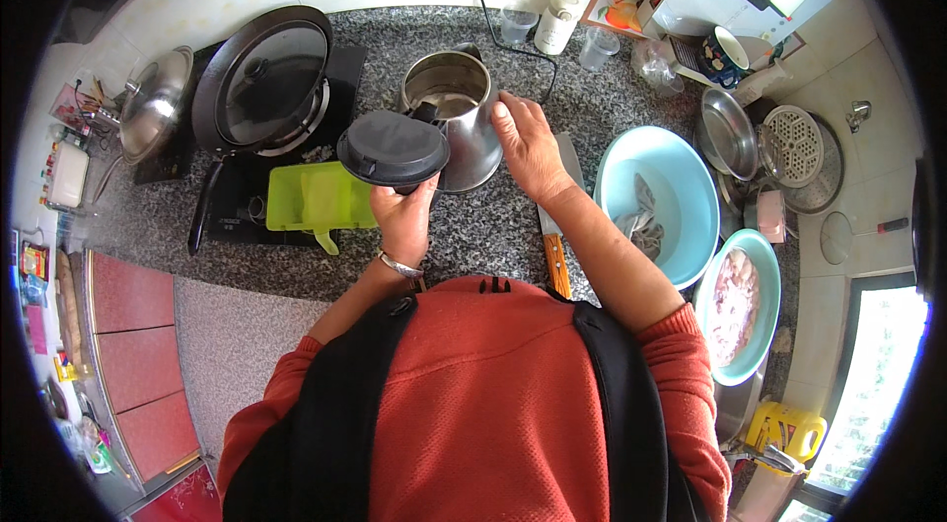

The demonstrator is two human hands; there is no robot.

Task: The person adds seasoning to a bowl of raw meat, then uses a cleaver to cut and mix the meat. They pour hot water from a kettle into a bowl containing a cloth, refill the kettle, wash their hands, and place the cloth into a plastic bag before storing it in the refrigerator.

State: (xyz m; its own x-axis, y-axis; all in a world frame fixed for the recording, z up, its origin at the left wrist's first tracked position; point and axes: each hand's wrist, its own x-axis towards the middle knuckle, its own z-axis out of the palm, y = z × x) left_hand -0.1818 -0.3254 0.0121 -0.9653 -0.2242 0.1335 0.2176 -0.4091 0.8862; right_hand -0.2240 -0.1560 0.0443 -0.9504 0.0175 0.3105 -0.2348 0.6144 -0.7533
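Note:
A stainless steel electric kettle (473, 152) stands on the granite counter with its mouth uncovered. Its black lid (393, 148) is swung back on the side towards me. My left hand (403, 222) is closed beneath the lid, seemingly around the kettle's handle, most of which is hidden. Against the kettle's right wall rest the fingers of my right hand (529, 148), palm facing inward, without gripping it. Under my right forearm lies a knife with a wooden handle (556, 267), its blade partly covered. Left of the kettle is a green plastic basket (285, 200).
A wok (203, 111) with a glass lid (285, 96) sits at the back left. To the right are a blue basin (684, 189) with a grey cloth (645, 218) and a smaller basin (769, 300) of raw meat. Plastic cups (598, 48) and a white bottle (558, 26) stand behind.

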